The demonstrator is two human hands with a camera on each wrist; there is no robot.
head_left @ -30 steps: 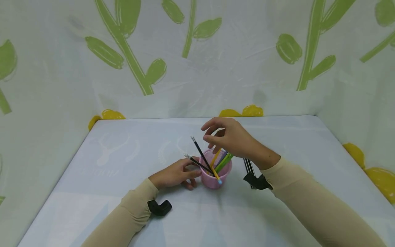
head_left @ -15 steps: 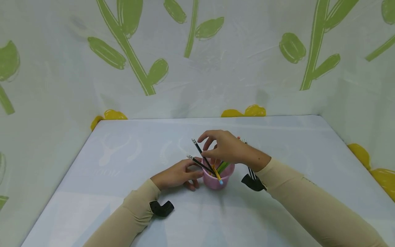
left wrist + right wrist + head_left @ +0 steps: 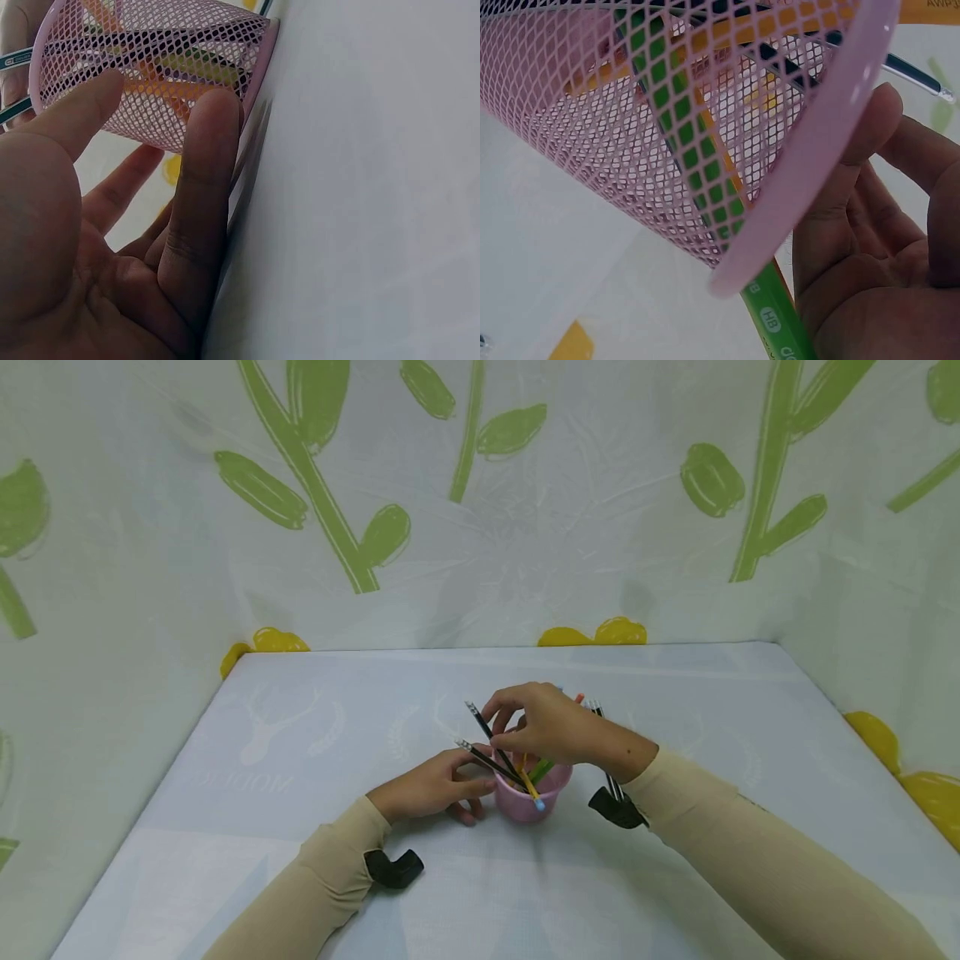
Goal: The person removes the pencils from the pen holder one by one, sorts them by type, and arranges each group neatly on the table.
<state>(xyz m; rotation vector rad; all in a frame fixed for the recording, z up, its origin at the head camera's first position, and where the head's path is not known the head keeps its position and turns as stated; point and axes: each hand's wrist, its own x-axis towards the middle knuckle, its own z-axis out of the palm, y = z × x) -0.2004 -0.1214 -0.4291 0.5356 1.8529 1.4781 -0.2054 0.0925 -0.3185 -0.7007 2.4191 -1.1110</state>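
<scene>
A pink mesh pencil cup (image 3: 517, 806) stands upright on the table, holding several pencils. Two black pencils (image 3: 480, 753) with pale ends lean left, and a yellow pencil (image 3: 530, 787) with a blue end tips over the near rim. My left hand (image 3: 435, 787) rests beside the cup, thumb and fingers loosely spread against its mesh. Above the opening my right hand (image 3: 555, 724) reaches down among the pencils, fingers curved. In the right wrist view the green HB pencil (image 3: 772, 315) passes beside that hand (image 3: 885, 247); I see nothing pinched there. Red and blue tips (image 3: 579, 698) show behind the right hand.
Thin black-and-silver rods (image 3: 613, 787) lie on the table (image 3: 315, 877) right of the cup, partly hidden by the right wrist. Each sleeve carries a black strap piece (image 3: 394, 869). A white wall (image 3: 570, 552) with green leaf prints stands behind the table.
My right hand has come down from above the cup to its opening, among the pencil tops. The left hand stays beside the cup, and the whole view has shifted slightly.
</scene>
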